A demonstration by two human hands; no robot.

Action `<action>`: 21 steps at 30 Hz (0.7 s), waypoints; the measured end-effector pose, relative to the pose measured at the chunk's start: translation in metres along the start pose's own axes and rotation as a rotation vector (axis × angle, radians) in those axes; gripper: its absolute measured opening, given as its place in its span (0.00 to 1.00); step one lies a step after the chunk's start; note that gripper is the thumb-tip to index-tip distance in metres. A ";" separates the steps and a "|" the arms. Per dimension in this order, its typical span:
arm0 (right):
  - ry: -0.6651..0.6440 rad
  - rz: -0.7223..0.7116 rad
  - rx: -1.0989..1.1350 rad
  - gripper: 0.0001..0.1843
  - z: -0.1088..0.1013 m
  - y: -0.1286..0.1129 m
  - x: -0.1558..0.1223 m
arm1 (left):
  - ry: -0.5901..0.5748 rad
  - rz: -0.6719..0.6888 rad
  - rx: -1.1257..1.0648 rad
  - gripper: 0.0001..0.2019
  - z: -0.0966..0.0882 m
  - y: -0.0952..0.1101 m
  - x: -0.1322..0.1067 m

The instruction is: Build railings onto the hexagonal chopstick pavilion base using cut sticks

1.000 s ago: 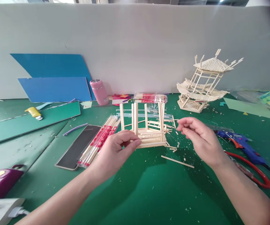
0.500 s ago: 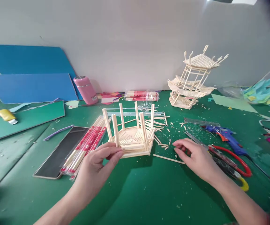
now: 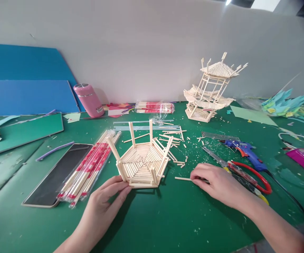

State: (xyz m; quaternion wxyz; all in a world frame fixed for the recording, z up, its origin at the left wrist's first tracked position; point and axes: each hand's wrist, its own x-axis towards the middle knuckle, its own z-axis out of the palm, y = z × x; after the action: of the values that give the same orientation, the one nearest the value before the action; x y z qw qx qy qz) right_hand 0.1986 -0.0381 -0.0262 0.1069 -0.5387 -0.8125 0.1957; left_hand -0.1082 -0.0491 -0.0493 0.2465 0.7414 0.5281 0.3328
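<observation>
A hexagonal wooden stick base [image 3: 141, 163] with several upright posts rests on the green mat [image 3: 165, 218], tilted toward me so its floor shows. My left hand [image 3: 101, 205] grips its near left edge between thumb and fingers. My right hand [image 3: 215, 182] lies low on the mat to the right, fingertips pinched on a long loose stick [image 3: 183, 179]. More cut sticks [image 3: 171, 138] lie scattered behind the base.
A finished stick pagoda [image 3: 210, 89] stands at the back right. Red-handled cutters [image 3: 247, 172], a blue glue gun [image 3: 243, 149] and a ruler lie right of my hand. A wrapped chopstick bundle [image 3: 88, 165], a dark tablet [image 3: 57, 174] and a pink bottle [image 3: 88, 100] sit left.
My left hand tipped the hexagonal base toward me and lowered it to the mat. My right hand dropped from mid-air to the mat and closed on the long stick.
</observation>
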 end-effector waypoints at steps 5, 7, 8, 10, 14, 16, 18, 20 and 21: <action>0.119 0.096 0.044 0.10 -0.015 0.017 0.001 | 0.014 0.029 0.021 0.06 0.003 -0.001 -0.001; 0.174 0.138 0.051 0.10 -0.018 0.023 0.003 | 0.011 0.031 0.029 0.06 0.004 -0.002 -0.002; 0.185 0.148 0.051 0.10 -0.018 0.025 0.003 | 0.008 0.031 0.032 0.06 0.005 -0.002 -0.002; 0.186 0.155 0.051 0.10 -0.019 0.027 0.002 | 0.001 0.028 0.031 0.05 0.006 -0.002 -0.002; 0.150 0.142 0.045 0.09 -0.016 0.019 0.002 | 0.023 0.022 0.043 0.06 0.004 -0.003 -0.005; 0.133 0.124 0.034 0.09 -0.013 0.015 0.004 | 0.063 0.043 0.092 0.06 0.000 -0.004 -0.011; 0.119 0.102 0.022 0.09 -0.011 0.013 0.008 | 0.103 0.079 0.145 0.06 -0.003 -0.004 -0.020; 0.106 0.080 0.010 0.09 -0.008 0.013 0.013 | 0.116 0.135 0.175 0.07 -0.003 0.000 -0.029; 0.101 0.070 0.003 0.09 -0.007 0.013 0.016 | 0.094 0.180 0.185 0.08 -0.001 0.004 -0.033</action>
State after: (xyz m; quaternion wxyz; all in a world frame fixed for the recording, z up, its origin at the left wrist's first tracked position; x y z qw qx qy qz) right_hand 0.2057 -0.0180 -0.0264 0.1416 -0.5758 -0.7863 0.1734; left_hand -0.1134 -0.0814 -0.0537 0.1212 0.7890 0.4987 0.3379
